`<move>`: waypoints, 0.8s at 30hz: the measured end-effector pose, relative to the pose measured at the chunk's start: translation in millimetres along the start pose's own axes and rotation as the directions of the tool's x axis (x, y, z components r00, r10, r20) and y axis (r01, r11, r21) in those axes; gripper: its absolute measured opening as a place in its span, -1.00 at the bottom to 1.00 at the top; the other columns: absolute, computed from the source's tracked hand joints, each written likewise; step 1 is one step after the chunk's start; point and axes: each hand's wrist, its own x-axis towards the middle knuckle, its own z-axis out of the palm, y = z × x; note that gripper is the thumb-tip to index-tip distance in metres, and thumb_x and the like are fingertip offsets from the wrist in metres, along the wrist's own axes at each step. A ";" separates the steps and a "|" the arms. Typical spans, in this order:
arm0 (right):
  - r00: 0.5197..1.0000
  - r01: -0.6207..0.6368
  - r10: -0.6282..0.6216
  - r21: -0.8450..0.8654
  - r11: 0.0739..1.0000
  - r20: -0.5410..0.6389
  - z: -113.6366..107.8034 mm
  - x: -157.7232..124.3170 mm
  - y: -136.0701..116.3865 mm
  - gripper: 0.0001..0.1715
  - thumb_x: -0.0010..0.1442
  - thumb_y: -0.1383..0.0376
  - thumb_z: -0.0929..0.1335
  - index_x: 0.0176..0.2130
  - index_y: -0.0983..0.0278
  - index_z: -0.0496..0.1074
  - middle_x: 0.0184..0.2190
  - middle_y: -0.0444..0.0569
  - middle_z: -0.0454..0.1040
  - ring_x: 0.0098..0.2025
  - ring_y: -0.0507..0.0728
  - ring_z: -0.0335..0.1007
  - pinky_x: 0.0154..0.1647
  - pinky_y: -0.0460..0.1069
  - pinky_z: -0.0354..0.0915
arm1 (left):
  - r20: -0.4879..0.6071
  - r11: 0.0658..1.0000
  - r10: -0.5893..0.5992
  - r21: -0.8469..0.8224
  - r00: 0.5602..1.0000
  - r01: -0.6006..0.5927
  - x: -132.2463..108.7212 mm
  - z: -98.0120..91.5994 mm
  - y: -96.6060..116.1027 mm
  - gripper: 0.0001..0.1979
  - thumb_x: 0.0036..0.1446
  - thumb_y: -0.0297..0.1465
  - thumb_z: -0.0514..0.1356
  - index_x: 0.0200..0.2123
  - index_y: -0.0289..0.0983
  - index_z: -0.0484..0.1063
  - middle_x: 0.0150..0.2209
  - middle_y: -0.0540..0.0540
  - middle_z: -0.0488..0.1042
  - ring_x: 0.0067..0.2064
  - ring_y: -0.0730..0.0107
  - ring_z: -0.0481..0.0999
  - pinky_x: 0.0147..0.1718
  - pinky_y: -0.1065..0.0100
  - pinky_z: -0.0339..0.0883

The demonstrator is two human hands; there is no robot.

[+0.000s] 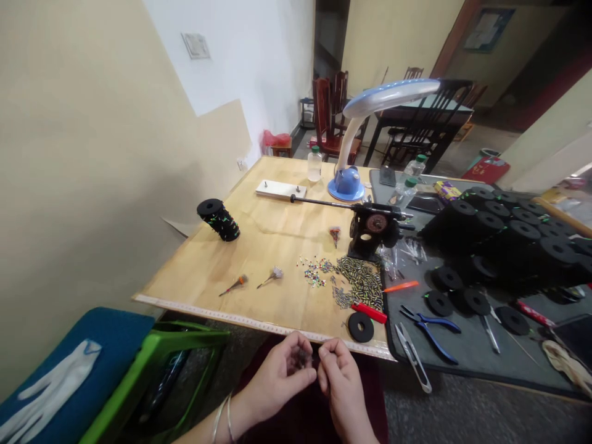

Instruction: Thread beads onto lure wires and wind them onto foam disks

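Observation:
My left hand (277, 377) and my right hand (341, 376) meet just below the near edge of the wooden table (259, 246). Both have their fingers curled in a pinch. A small dark bit sits in my left fingers, too small to name. My right fingertips press together beside it; what they hold is hidden. Bangles circle my left wrist. Just beyond the hands lie a black disc (361, 327), a red lighter (369, 312) and a pile of small beads (358, 282).
A black winding tool (372, 231) stands mid-table with a long rod. Behind it is a blue lamp (356, 132). Many black spools (509, 237) fill a dark mat at right, with blue pliers (432, 325) and snips (413, 356). A green chair (176, 364) stands at left.

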 end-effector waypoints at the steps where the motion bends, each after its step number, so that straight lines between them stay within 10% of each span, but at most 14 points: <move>1: 1.000 0.010 -0.010 -0.008 1.000 -0.003 0.1 -0.5 -0.2 -0.54 0.09 -0.05 0.40 -0.41 0.26 0.25 -0.79 -0.38 0.11 -0.71 -0.09 -0.13 -0.65 -0.18 -0.05 | -0.006 1.000 -0.005 0.008 1.000 0.005 0.7 0.2 -0.1 -0.82 -0.08 -0.50 0.24 -0.37 -0.28 0.29 -0.45 0.04 0.33 -0.43 0.48 0.35 -0.45 0.45 0.29; 24: 0.998 0.061 -0.059 -0.113 0.992 0.019 0.3 -1.6 -1.1 -0.52 0.13 -0.09 0.34 -0.41 0.24 0.21 -0.73 -0.36 0.09 -0.68 -0.07 -0.10 -0.64 -0.15 -0.09 | -0.099 0.959 0.150 0.258 0.984 -0.120 8.6 3.0 -8.4 -0.90 0.05 -0.42 0.14 -0.49 -0.29 0.34 -0.52 0.00 0.38 -0.44 0.42 0.34 -0.40 0.42 0.25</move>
